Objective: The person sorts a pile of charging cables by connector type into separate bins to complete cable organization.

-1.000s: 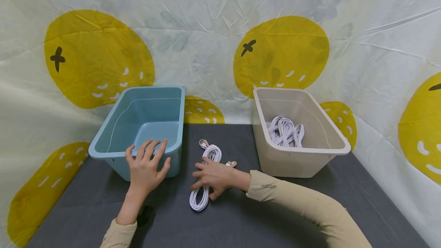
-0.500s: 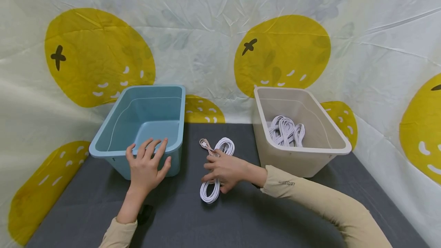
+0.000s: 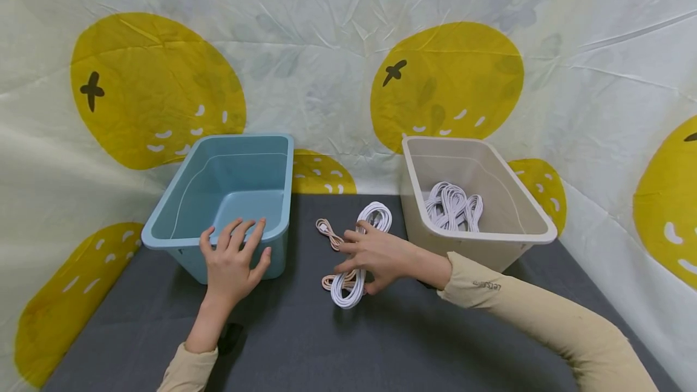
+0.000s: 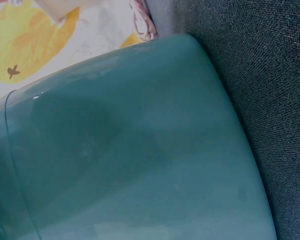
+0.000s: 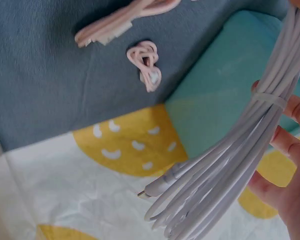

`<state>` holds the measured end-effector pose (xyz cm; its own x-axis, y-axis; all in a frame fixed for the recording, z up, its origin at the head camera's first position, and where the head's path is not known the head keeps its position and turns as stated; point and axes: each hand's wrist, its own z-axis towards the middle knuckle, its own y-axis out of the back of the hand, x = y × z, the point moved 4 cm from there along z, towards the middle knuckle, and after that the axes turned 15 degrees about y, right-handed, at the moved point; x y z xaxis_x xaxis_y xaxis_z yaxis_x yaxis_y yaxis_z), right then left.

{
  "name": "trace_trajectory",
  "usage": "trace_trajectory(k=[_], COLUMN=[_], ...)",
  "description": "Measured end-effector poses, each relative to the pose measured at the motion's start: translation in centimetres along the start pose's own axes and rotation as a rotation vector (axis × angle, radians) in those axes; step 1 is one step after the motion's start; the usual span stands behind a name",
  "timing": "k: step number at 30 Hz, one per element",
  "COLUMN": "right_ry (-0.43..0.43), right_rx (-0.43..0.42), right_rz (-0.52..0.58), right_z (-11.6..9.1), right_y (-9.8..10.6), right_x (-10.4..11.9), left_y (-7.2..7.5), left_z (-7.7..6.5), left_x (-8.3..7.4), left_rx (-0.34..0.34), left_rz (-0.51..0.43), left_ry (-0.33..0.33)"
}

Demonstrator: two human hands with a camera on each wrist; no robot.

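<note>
My right hand (image 3: pixel 378 256) grips a bundled white cable (image 3: pixel 348 301) at its middle, a little above the dark table. In the right wrist view the bundled cable (image 5: pixel 240 137) has a tie round it and a metal plug sticking out near its looped end. Two small pink cable bundles, one upper (image 3: pixel 328 235) and one lower (image 3: pixel 330 283), lie below and beside it; the right hand and white cable partly cover the lower one. My left hand (image 3: pixel 231 265) rests at the near rim of the blue bin (image 3: pixel 171 243), fingers spread over the edge.
A beige bin (image 3: pixel 463 253) stands to the right, with several white cable bundles (image 3: pixel 451 207) inside. Dark cloth (image 3: pixel 305 356) covers the table. Behind both bins hangs a white sheet (image 3: pixel 327 95) with yellow fruit shapes.
My right hand has lifted the white cable bundle and carried it right and away from me, uncovering more of the pink bundles. The left hand stays at the blue rim.
</note>
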<state>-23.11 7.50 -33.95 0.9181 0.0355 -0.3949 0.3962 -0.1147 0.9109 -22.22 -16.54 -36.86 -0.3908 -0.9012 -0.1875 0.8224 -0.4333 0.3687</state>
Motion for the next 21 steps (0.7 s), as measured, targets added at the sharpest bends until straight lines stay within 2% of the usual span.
trace_trajectory(k=[6,11,21], right_ry=[-0.033,-0.065,-0.165], right_rx=[0.009,-0.018,-0.021], right_rz=[0.007,-0.009,-0.009], right_z=[-1.3,-2.6,-5.1], right_y=[1.5,2.5,4.7], right_x=[-0.4,-1.0,-2.5], left_y=[0.0,0.0,0.0], left_z=[0.0,0.0,0.1], left_x=[0.0,0.0,0.0], left_rx=[-0.009,-0.012,-0.016], left_rz=[0.002,0.002,0.003], left_ry=[-0.002,-0.005,-0.006])
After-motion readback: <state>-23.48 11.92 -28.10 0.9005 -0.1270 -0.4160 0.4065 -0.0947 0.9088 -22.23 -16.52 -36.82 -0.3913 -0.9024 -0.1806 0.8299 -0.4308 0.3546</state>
